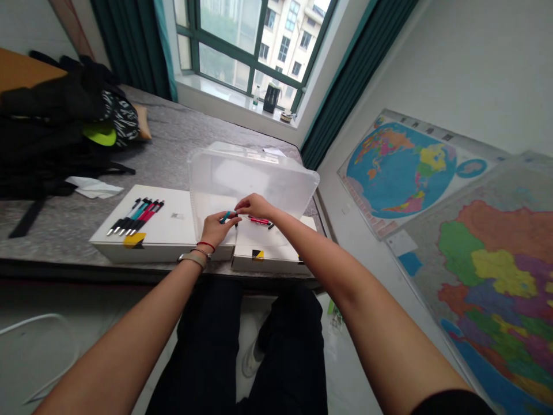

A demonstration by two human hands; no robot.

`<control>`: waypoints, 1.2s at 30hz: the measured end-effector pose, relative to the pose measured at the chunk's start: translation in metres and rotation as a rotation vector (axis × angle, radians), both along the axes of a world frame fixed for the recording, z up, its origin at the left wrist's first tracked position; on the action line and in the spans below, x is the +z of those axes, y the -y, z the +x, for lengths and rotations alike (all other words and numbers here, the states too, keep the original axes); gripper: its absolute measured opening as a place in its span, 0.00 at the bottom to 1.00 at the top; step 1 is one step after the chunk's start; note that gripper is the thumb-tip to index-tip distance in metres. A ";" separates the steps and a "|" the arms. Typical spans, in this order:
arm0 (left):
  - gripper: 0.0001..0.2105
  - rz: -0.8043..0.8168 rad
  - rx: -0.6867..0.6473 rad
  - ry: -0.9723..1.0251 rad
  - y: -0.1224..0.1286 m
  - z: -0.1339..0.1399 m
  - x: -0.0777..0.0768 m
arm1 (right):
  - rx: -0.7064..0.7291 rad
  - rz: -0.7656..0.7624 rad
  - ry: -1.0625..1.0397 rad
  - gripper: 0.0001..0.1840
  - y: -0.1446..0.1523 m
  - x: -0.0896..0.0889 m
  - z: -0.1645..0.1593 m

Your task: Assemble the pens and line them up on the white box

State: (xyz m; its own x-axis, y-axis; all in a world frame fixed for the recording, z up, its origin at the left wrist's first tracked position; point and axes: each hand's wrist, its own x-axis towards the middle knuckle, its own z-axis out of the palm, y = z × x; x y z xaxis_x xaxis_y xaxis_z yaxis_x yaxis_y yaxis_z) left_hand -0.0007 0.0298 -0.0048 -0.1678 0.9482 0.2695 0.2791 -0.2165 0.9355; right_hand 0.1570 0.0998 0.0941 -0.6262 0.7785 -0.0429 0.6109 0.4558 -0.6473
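Note:
My left hand (217,228), with a watch and red string at the wrist, is closed on a teal pen part (225,217). Meeting it at the fingertips, my right hand (254,206) pinches the dark end of the same piece; its exact shape is too small to make out. Just beyond both hands stands a clear plastic bin (254,173). A red pen (259,221) and a small dark piece lie beside my right wrist, over the right white box (246,248). Several assembled pens (137,218) in black, teal and red lie in a row on the left white box (173,199).
Both boxes rest along the front edge of a grey-covered surface (168,138). Black bags (56,127) and a white tissue (95,188) lie at the left. Maps (401,167) hang on the right wall, and a windowsill (224,95) is at the back.

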 end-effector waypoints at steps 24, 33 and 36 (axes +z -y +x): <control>0.17 0.001 0.050 -0.088 0.001 0.003 0.001 | -0.139 0.276 0.386 0.10 -0.007 -0.006 0.016; 0.16 0.017 0.078 -0.154 -0.001 0.003 -0.001 | -0.017 0.402 0.612 0.15 0.009 -0.039 -0.001; 0.16 0.010 0.085 -0.156 -0.001 0.004 0.000 | -0.018 0.411 0.567 0.15 0.005 -0.038 0.002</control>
State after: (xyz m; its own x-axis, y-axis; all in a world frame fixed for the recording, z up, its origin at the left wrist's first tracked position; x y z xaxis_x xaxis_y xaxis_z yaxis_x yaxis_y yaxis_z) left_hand 0.0032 0.0307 -0.0048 -0.2028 0.9297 0.3075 0.4380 -0.1947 0.8776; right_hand 0.1591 0.0949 0.0565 -0.5812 0.8116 -0.0590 0.8132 0.5820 -0.0041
